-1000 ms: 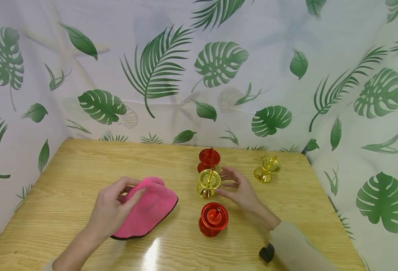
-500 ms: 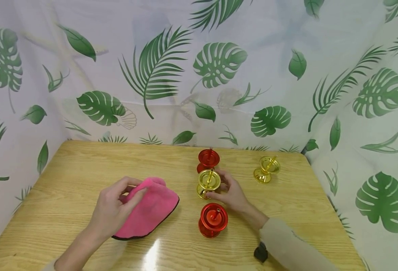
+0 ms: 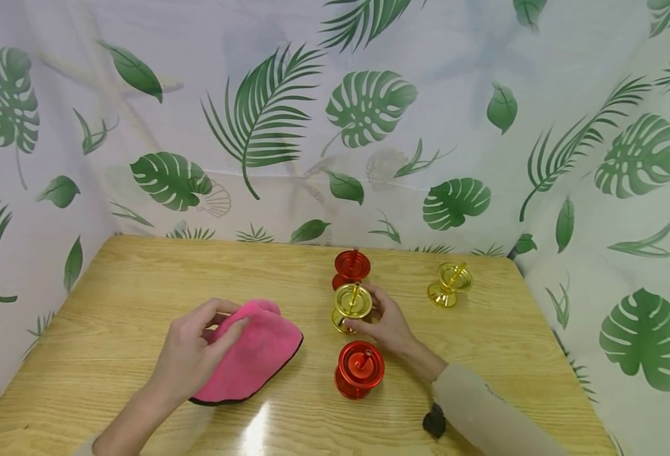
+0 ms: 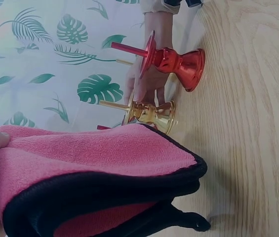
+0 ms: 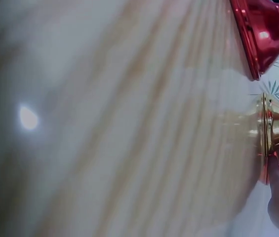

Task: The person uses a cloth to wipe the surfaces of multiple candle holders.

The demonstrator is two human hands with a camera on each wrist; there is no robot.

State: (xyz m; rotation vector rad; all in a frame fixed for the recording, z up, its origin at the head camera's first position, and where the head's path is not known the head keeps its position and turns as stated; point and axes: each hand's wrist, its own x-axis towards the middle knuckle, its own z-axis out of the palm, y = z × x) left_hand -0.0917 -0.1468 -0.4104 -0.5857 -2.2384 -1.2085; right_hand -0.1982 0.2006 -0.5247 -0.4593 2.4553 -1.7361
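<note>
My left hand (image 3: pixel 189 345) pinches a pink cloth (image 3: pixel 261 351) with black edging between thumb and fingers, left of the candle holders. Curled around the stem of a gold candle holder (image 3: pixel 352 301) is my right hand (image 3: pixel 389 323), thumb in front and fingers partly hidden behind it. This holder stands upright in the middle of a row. Nearer me is a red candle holder (image 3: pixel 360 364), and a second red candle holder (image 3: pixel 351 265) stands just behind the gold one. In the right wrist view the gold base (image 5: pixel 275 123) shows at the right edge, with fingers beside it.
Another gold candle holder (image 3: pixel 450 283) stands at the back right of the wooden table (image 3: pixel 158 272). A leaf-patterned curtain (image 3: pixel 289 126) closes off the back and sides. Something small and black (image 3: pixel 434 421) is by the right sleeve.
My right hand has moved left and its thumb and fingers have come around the gold candle holder. The left hand and the pink cloth have hardly moved.
</note>
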